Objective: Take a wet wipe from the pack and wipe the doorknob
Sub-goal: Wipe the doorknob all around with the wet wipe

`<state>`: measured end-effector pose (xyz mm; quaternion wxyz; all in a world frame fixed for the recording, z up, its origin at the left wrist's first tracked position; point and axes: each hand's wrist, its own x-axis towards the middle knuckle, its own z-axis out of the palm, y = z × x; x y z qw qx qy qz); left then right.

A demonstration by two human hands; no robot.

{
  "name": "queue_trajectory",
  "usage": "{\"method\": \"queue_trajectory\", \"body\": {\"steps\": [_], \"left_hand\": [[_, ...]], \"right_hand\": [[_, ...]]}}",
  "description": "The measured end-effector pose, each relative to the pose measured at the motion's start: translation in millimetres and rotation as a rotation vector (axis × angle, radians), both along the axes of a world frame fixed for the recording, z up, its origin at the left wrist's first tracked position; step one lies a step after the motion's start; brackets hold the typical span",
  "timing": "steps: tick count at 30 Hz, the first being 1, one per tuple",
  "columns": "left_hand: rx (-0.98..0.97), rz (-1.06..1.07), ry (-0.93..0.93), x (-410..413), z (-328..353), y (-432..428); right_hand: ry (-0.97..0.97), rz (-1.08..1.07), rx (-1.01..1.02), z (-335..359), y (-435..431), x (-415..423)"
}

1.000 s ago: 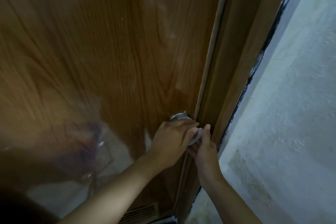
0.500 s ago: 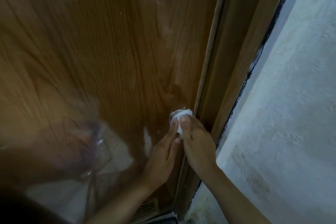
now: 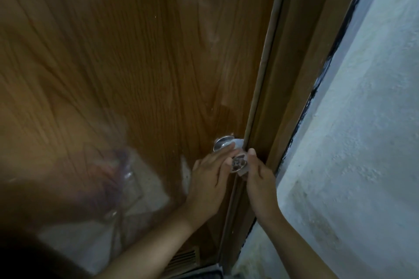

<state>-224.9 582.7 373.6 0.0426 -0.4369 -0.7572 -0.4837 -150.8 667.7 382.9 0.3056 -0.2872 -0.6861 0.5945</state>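
A round metal doorknob (image 3: pixel 237 162) sticks out of the brown wooden door (image 3: pixel 140 70), close to the door's right edge. A white wet wipe (image 3: pixel 239 144) is wrapped round the back and right side of the knob, with a corner showing below it. My right hand (image 3: pixel 260 179) holds the wipe against the knob from the right, thumb pointing up. From the left, my left hand (image 3: pixel 209 179) reaches in, its fairly straight fingers lying across the knob's neck and its thumb at the knob's face. The wipe pack is out of sight.
The wooden door frame (image 3: pixel 283 102) runs right beside the knob. A rough pale wall (image 3: pixel 362 142) fills the right side. The glossy door reflects a blurred figure at lower left. A vent grille (image 3: pixel 183 258) sits at the door's bottom.
My right hand has slid from the top of the knob down to its right side, uncovering the shiny face. My left hand's fingers have moved up onto the knob's neck.
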Motion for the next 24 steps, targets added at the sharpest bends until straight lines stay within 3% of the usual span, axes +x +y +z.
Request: {"method": "queue_trajectory", "body": {"steps": [3, 6, 10, 14, 18, 21, 24], "left_hand": [[-0.200, 0.040, 0.179, 1, 16, 7], [-0.386, 0.063, 0.351, -1, 28, 14], [-0.346, 0.059, 0.346, 0, 29, 16], [0.035, 0.028, -0.062, 6, 3, 1], [0.345, -0.022, -0.654, 14, -17, -4], [0.445, -0.076, -1.003, 17, -13, 1], [0.482, -0.126, -1.208, 19, -7, 3]], "right_hand": [[0.039, 0.061, -0.247, -7, 0, 1], [-0.001, 0.097, -0.327, -5, 0, 1], [-0.053, 0.114, -0.288, 1, 0, -1], [0.004, 0.005, -0.018, 4, -7, -2], [-0.152, -0.044, 0.589, 2, -4, -5], [-0.260, -0.096, 1.103, 2, 0, -9], [-0.323, -0.128, 1.401, -2, -2, -12]]}}
